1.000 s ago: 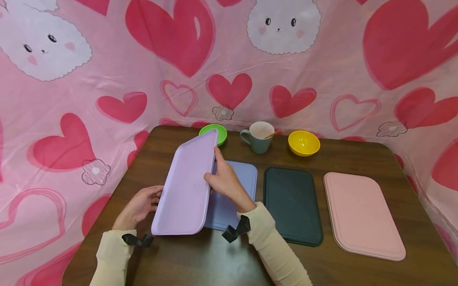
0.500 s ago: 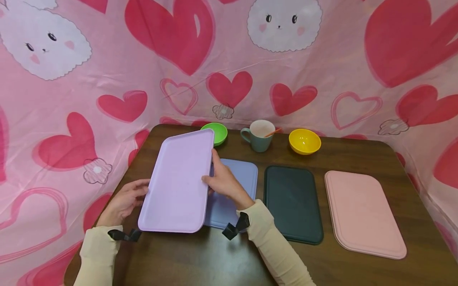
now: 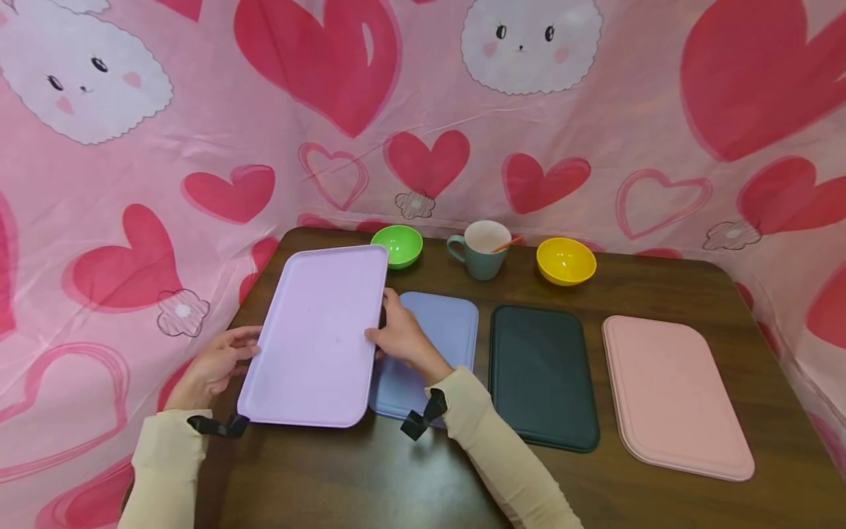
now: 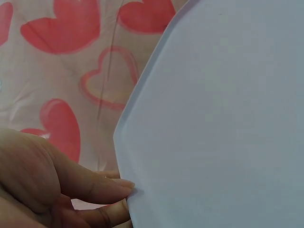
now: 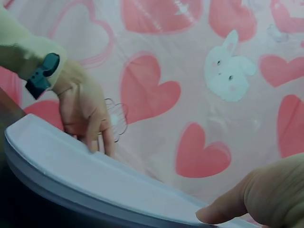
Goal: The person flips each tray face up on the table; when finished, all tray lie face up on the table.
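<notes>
A pink cloth (image 3: 423,81), printed with red hearts and white bunny faces, hangs beyond the left hand (image 3: 214,364) and the right hand (image 3: 399,330). The dark wooden table (image 3: 370,477) stretches beneath both. Between the hands is the lilac tray (image 3: 317,338), tilted, its inner face showing; whether its lower end touches the wood, I cannot tell.

To the right of the right hand, farthest out, lies a pink tray (image 3: 677,397); a dark green tray (image 3: 544,378) lies nearer that hand. A blue tray (image 3: 443,323) lies just under it, partly covered by the hand and the lilac tray.

The right hand is clamped on the lilac tray's right edge — thumb on the face, fingers behind. The left hand pinches the opposite edge, thumb in front.

Past the right hand and off to its right stands a teal mug (image 3: 485,264), with a yellow bowl (image 3: 566,262) farther right. A green bowl (image 3: 400,246) sits straight beyond that hand, near the tray's upper corner. Smallest is a thin orange stick (image 3: 505,245) leaning in the mug.
</notes>
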`<state>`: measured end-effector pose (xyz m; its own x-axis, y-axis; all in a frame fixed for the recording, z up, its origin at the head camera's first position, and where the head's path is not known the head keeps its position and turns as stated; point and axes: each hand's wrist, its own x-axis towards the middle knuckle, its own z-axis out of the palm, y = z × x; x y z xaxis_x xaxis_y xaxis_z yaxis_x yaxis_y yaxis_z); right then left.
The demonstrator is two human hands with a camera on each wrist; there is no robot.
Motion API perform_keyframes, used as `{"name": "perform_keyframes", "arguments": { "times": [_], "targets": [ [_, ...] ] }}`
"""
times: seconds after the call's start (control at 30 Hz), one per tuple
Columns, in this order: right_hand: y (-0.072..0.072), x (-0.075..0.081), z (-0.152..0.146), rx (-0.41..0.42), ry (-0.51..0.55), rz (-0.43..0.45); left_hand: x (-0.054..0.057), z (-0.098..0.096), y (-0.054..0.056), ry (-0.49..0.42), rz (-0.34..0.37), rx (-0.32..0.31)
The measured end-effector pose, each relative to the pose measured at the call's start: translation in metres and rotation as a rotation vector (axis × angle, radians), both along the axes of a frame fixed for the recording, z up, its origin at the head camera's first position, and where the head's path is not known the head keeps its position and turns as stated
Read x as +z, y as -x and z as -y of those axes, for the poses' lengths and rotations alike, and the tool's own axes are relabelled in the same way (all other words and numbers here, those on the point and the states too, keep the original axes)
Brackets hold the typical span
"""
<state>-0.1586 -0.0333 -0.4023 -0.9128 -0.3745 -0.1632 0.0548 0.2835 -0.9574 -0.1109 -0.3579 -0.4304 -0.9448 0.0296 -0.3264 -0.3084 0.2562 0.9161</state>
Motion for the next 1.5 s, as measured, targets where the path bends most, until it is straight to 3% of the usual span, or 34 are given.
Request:
{"name": "perform_keyframes", "arguments": {
  "times": [0.33, 0.9, 1.5],
  "targets": [
    [0.001, -0.013, 0.018, 0.012, 0.047, 0.046, -0.001, 0.016, 0.008, 0.205, 0.057, -0.017],
    [0.010, -0.040, 0.037, 0.004, 0.110, 0.170, -0.004, 0.030, 0.022, 0.330, 0.134, -0.018],
    [0.017, -0.044, 0.050, -0.025, -0.100, 0.249, -0.010, 0.027, 0.031, 0.435, 0.128, -0.004]
  ]
}}
